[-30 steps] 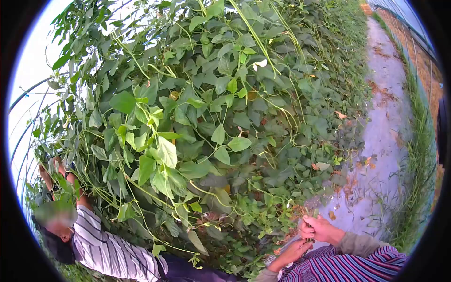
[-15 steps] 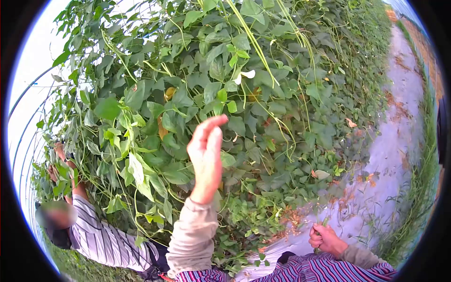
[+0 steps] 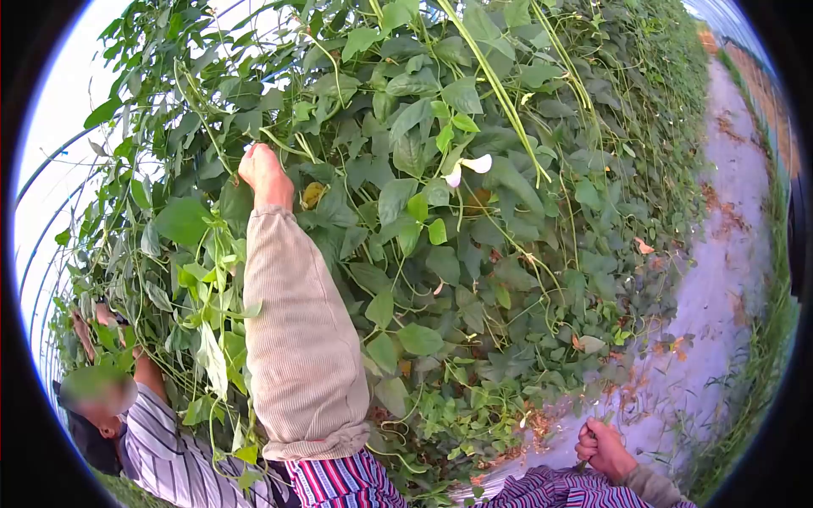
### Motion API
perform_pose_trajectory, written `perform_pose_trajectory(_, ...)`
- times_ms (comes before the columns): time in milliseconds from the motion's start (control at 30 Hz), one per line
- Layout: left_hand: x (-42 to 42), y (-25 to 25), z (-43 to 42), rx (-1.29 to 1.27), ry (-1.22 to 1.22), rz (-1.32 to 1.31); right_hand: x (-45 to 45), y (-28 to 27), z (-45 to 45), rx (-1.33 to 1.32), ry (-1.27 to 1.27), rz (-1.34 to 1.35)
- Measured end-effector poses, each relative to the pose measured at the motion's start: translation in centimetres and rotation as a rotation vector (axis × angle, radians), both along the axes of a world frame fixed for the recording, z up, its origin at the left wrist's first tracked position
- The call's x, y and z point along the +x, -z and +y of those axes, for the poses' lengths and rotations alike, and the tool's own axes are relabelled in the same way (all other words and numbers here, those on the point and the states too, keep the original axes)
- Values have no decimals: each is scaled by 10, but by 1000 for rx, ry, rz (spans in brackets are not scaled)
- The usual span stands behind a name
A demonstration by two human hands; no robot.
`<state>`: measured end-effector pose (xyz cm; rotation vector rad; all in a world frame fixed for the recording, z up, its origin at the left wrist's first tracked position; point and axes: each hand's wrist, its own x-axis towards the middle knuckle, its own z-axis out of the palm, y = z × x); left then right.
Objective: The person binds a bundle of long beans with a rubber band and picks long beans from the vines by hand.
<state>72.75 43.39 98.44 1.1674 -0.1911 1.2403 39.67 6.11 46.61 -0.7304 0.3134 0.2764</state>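
My left hand (image 3: 265,172) is raised into the leafy vines (image 3: 406,195) at the upper left, its back towards the camera. Its fingers are pinched together beside thin green pods (image 3: 207,127); what lies between the fingertips is hidden. Low on the right, my right hand (image 3: 603,449) is closed in a fist around thin green pieces, of which only small ends show. Long slender pods (image 3: 500,89) hang at the top centre, above a white flower (image 3: 477,164).
Another person in a striped shirt (image 3: 157,440) is at the lower left, with both hands (image 3: 106,315) up among the leaves. A pale covered path (image 3: 720,212) with dry leaves runs along the right, bordered by grass (image 3: 766,339). Curved frame tubes (image 3: 52,157) stand at the far left.
My left hand has left my right hand, passed open over the vines and pinched its fingers at the upper left. My right hand stays closed at the lower right.
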Motion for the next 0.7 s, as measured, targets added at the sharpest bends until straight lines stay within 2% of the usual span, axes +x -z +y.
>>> perform_pose_trajectory(133,34,-23,24,22,32,5,21,-1,11,-21,32,23)
perform_pose_trajectory(267,51,-33,31,-32,261,81,40,2,26,-8,66,59)
perform_pose_trajectory(433,63,-39,26,-114,186,78,61,10,39,-22,62,57)
perform_pose_trajectory(500,59,-39,28,-88,299,64,68,9,44,-19,61,71)
perform_pose_trajectory(567,55,-37,27,-129,291,55,76,10,50,-16,54,85)
perform_pose_trajectory(633,50,-35,33,25,353,102,87,12,55,-25,32,79)
perform_pose_trajectory(700,55,-33,36,-20,359,121,94,14,61,-32,9,78)
